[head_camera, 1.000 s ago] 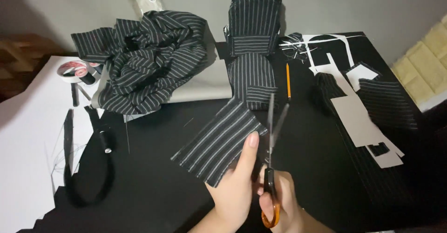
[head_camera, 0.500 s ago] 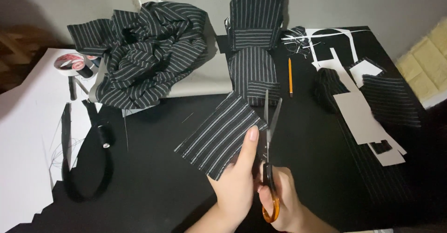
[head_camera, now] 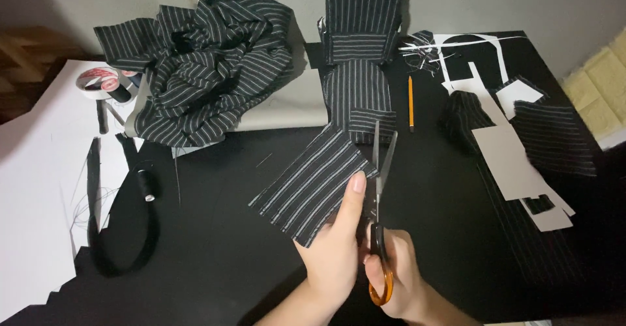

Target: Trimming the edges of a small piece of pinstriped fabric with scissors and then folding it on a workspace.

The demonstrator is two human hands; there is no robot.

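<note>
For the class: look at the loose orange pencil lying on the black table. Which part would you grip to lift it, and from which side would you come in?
Grip the orange pencil around its middle, coming from its right side. It lies flat, running away from the person, beside the long striped fabric strip on its left, whose edge probably crowds fingers there. The bare black table on its right leaves more room. Pinch across the thin shaft from above.

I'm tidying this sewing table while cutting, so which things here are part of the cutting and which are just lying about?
In use:
striped fabric piece, pinched by the left hand
orange-handled scissors, blades open, in the right hand

Lying about:
heap of striped cloth
pencil
tape roll
black thread spool
white paper pieces
</note>
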